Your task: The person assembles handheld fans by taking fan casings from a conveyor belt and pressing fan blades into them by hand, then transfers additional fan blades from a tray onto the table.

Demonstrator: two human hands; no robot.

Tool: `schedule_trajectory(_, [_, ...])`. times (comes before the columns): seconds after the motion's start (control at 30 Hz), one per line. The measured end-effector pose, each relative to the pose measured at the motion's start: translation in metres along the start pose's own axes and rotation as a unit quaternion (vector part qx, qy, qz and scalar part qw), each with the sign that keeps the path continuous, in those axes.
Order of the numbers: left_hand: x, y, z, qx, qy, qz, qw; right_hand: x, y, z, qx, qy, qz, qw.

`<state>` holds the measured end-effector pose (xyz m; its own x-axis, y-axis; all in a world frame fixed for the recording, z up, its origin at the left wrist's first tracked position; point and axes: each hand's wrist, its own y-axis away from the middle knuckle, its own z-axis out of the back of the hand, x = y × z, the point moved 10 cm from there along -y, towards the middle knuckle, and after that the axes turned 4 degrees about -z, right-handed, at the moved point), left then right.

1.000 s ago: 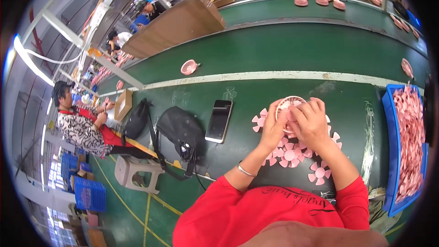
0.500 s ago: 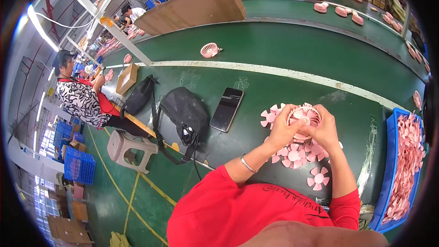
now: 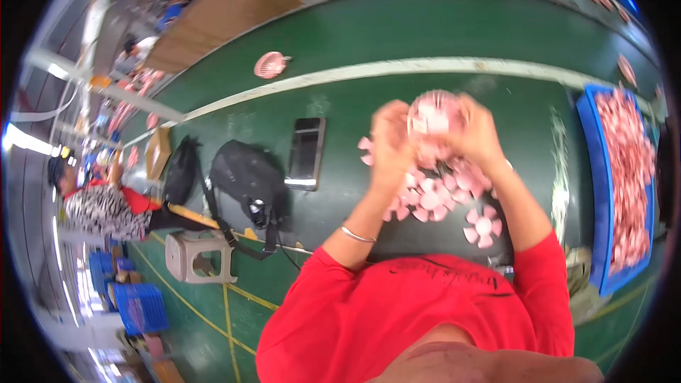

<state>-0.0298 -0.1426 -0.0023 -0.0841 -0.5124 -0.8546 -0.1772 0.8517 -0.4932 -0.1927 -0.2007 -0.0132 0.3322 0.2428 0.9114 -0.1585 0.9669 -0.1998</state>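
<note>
Holding pink housing (image 3: 434,118) short of white edging (image 3: 355,72)

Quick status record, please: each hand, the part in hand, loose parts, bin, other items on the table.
Left hand: on the left side of a pink round housing
Right hand: on the housing's right side
Part detail: motion-blurred, inside unclear
Loose parts: pink fan blades on the green table, nearer the body than the housing
Bin: blue bin, right, holding many pink pieces
Other items: phone and black bag, left
</note>
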Motion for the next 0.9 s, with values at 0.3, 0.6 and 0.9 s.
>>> schedule_trajectory(0.3, [0.019, -0.012, 0.052, -0.131, -0.033, 0.107, 0.985, -0.048, -0.045, 0.117, -0.064, 0.111, -0.070, 0.989])
schedule_trajectory(0.6, [0.050, -0.033, 0.098, -0.153, -0.037, 0.131, 0.979, -0.023, -0.005, 0.020, 0.195, 0.352, 0.022, 0.915])
schedule_trajectory(0.9, [0.099, -0.121, 0.298, -0.343, -0.263, 0.182, 0.883, -0.018, -0.006, 0.015, 0.185, 0.322, 0.028, 0.928])
